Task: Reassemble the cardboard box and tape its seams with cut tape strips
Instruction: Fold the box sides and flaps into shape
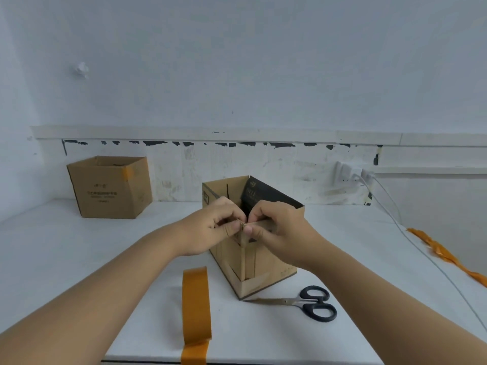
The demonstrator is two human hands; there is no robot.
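The near top corner of the cardboard box [245,256], standing at the table's [66,259] middle, is pinched by the left hand [210,227] and the right hand [276,227], so a strip appears to be being pressed over that seam. Next, firm smoothing down the matte corrugated edge seems called for. Glossy orange tape [196,304] lies near left, black-handled scissors [305,302] near right.

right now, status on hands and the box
Left hand and right hand both pinching top near corner of cardboard box. Box upright, top open. Tape roll, scissors on table beside it; nothing in the way.
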